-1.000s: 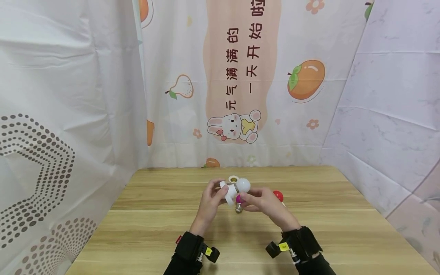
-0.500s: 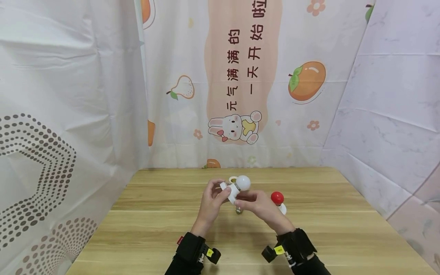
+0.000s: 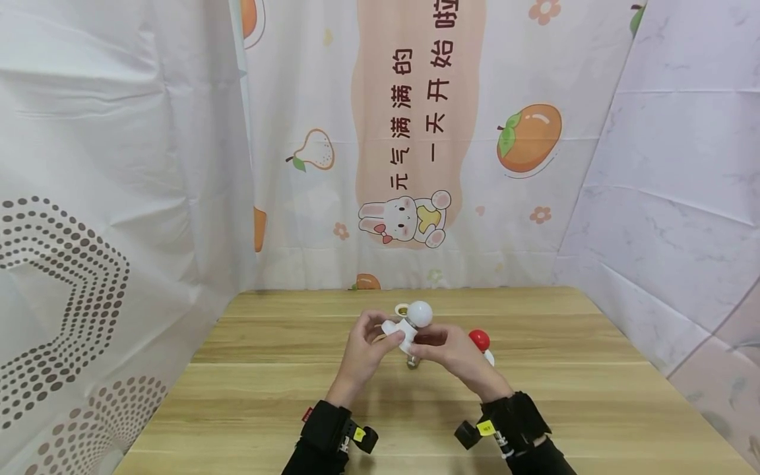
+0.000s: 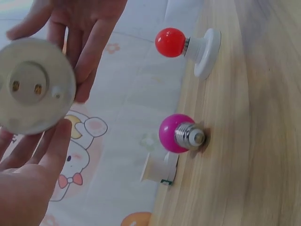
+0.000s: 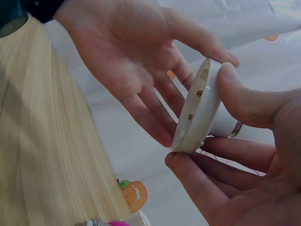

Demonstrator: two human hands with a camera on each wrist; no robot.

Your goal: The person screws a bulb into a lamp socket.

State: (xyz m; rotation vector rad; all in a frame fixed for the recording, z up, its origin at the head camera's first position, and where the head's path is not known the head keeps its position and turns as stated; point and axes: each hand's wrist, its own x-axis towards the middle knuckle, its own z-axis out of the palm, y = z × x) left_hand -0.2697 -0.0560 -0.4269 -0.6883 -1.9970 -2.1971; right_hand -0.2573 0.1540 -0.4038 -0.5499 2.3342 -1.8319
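- Head view: left hand (image 3: pixel 364 340) and right hand (image 3: pixel 454 356) both hold one white socket (image 3: pixel 406 335) up above the desk (image 3: pixel 249 376). It is right between them, touching the fingers of both. A white bulb (image 3: pixel 419 314) sits at its top end.
- How the socket tips looks like the big thing for the next move. Its long way runs up and to the right, from the flat bottom to the bulb. The bulb is nearer to the right hand, just above those fingers. I cannot tell if a hidden finger touches it.
- A red bulb (image 3: pixel 479 340) stands in its own base (image 3: pixel 489 357), past the right hand. A spare socket (image 3: pixel 402 309) lies behind the held one.
- Left wrist view: the flat round bottom faces this camera, with two little brass bits. Left fingers are under it, right fingers are around the top side. A pink bulb (image 4: pixel 176 133) lies on the desk, apart from the hands.
- Right wrist view: the rim is edge-on, pinched between right thumb and fingers, spread just as wide as it. Left thumb and fingers are at its other side.
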